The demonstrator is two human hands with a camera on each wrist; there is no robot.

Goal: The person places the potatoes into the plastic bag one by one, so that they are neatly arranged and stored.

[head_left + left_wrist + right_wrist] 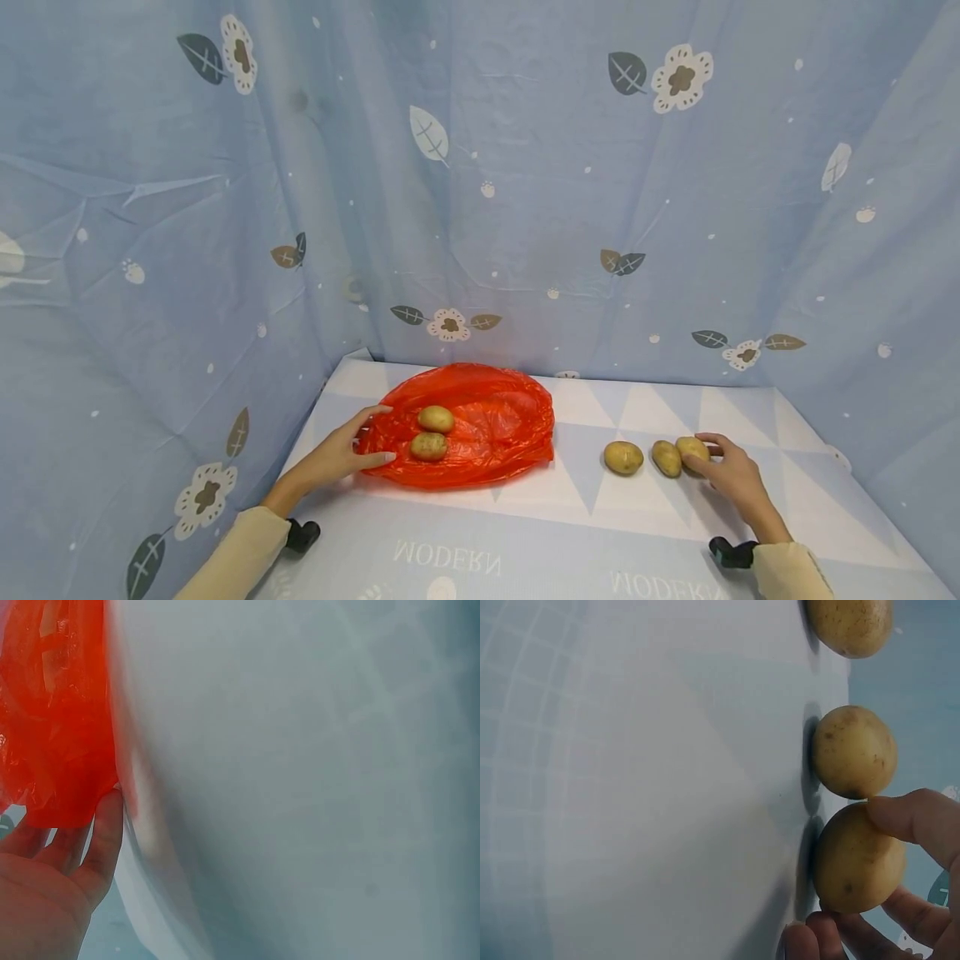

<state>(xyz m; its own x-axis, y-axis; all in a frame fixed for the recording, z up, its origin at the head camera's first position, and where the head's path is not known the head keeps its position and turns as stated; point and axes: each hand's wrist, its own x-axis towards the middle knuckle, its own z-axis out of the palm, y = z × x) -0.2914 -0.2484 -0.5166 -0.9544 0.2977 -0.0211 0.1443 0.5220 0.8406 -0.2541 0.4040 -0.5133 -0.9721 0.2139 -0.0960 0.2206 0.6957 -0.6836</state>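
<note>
- Right hand (731,479) — thumb and fingers pinching the rightmost potato (859,859), well right of the red bag (495,467)!
- Just left, the middle potato (667,458), long axis slanting away; then the left potato (623,457).
- Left hand (337,454), nearer the bag: fingers spread, touching its left edge.
- The bag — wide left to right, two potatoes (436,419) inside.

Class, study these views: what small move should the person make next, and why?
I'd judge the next move is to bring the held potato toward the red bag: the right hand grips it, two other potatoes lie in the bag, and the left hand is at the bag's edge.
</note>
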